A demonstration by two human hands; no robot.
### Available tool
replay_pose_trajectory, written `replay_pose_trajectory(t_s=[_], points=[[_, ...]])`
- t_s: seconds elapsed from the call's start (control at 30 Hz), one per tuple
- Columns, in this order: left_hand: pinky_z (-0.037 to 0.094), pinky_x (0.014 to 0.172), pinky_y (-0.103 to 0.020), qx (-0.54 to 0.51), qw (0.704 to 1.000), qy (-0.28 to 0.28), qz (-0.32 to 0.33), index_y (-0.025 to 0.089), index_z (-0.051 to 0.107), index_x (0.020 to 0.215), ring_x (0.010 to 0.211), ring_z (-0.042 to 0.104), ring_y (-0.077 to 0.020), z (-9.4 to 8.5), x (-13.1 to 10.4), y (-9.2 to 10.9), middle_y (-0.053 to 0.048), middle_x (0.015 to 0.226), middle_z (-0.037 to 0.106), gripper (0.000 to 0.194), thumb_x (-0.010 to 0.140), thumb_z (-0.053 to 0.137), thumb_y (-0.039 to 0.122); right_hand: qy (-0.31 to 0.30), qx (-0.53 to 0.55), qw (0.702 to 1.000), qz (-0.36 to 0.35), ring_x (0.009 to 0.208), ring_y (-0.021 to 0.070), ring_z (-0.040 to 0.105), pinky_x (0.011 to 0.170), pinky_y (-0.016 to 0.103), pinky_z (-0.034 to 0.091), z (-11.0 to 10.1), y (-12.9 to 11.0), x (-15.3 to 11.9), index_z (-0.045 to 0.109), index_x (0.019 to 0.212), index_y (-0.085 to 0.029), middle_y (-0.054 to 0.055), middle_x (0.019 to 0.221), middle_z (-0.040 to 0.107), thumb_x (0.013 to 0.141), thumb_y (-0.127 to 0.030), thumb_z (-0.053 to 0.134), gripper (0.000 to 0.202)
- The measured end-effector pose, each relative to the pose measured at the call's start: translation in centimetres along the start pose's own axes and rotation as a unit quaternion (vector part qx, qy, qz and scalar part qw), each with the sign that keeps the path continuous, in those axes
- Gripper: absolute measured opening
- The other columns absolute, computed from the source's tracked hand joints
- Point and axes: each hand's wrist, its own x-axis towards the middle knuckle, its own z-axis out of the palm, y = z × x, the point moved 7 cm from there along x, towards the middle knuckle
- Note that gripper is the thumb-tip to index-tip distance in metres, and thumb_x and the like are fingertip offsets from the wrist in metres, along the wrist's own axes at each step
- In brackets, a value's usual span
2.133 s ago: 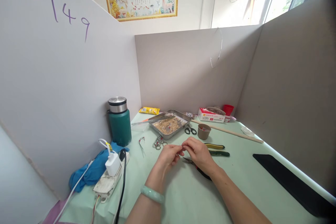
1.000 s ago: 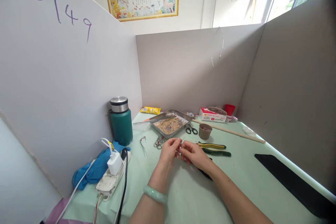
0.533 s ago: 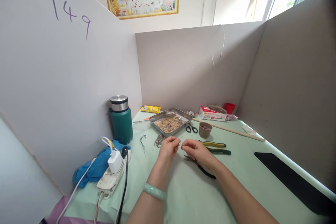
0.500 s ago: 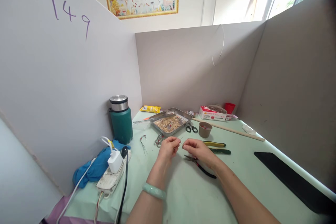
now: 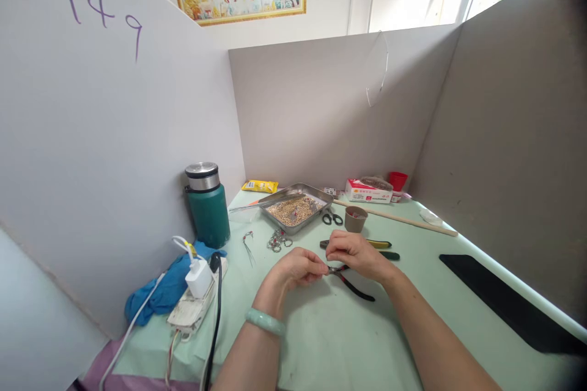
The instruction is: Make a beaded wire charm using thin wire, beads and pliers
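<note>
Head view shows both hands lower and closer to the surface [image 5: 321,342] than half a second ago, when they were raised slightly apart. Left hand [image 5: 296,270] is curled, fingertips pinched on a tiny piece too small to identify. Right hand [image 5: 355,252] is closed loosely, its fingertips meeting the left's just above the black-handled pliers [image 5: 351,281], which lie beneath and between them. Beyond the hands sit the bead tray [image 5: 316,197] and a small cup [image 5: 355,219]. Fine joining work now looks resumed at the fingertips.
</note>
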Motion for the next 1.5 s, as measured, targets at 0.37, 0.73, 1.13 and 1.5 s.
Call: replay_pose_trajectory(t_s=[0.37,0.73,1.13,1.5], points=[[0.027,0.051,-0.021,0.089,0.950,0.242,0.177,0.013,0.059,0.061,0.050,0.038,-0.0076,-1.5,-0.2,2.9,0.004,0.052,0.048,0.017,0.062,0.060,0.030,0.118,0.092,0.971,0.186,0.063,0.0145,0.051,0.056,0.025,0.036,0.1,3.1,0.0,0.064,0.071,-0.019,0.000,0.066,0.059,0.073,-0.041,0.054,0.025],[0.022,0.046,-0.021,-0.002,0.951,0.253,0.177,0.014,0.053,0.057,0.045,0.030,-0.0058,-0.5,0.0,2.7,0.005,0.048,0.041,0.021,0.063,0.061,0.032,0.245,0.242,0.916,0.204,0.055,0.0123,0.045,0.056,0.025,0.034,2.6,4.5,0.2,0.054,0.057,-0.019,-0.004,0.053,0.050,0.068,-0.035,0.059,0.021],[0.007,0.038,-0.020,-0.232,0.951,0.092,0.184,0.012,0.053,0.067,0.041,0.020,-0.0016,-0.2,-0.1,2.5,0.006,0.052,0.035,0.031,0.060,0.070,0.036,0.090,0.414,0.882,0.208,0.061,0.0094,0.046,0.063,0.026,0.040,3.5,3.9,0.1,0.068,0.092,-0.021,0.001,0.074,0.060,0.070,-0.035,0.065,0.026],[0.009,0.038,-0.019,-0.251,0.957,-0.028,0.139,0.012,0.050,0.065,0.040,0.021,0.0000,1.6,-0.7,2.7,0.005,0.054,0.038,0.027,0.062,0.070,0.029,0.107,0.450,0.873,0.154,0.060,0.0127,0.050,0.064,0.029,0.039,3.5,2.7,0.3,0.059,0.067,-0.018,-0.002,0.061,0.055,0.067,-0.035,0.065,0.018]])
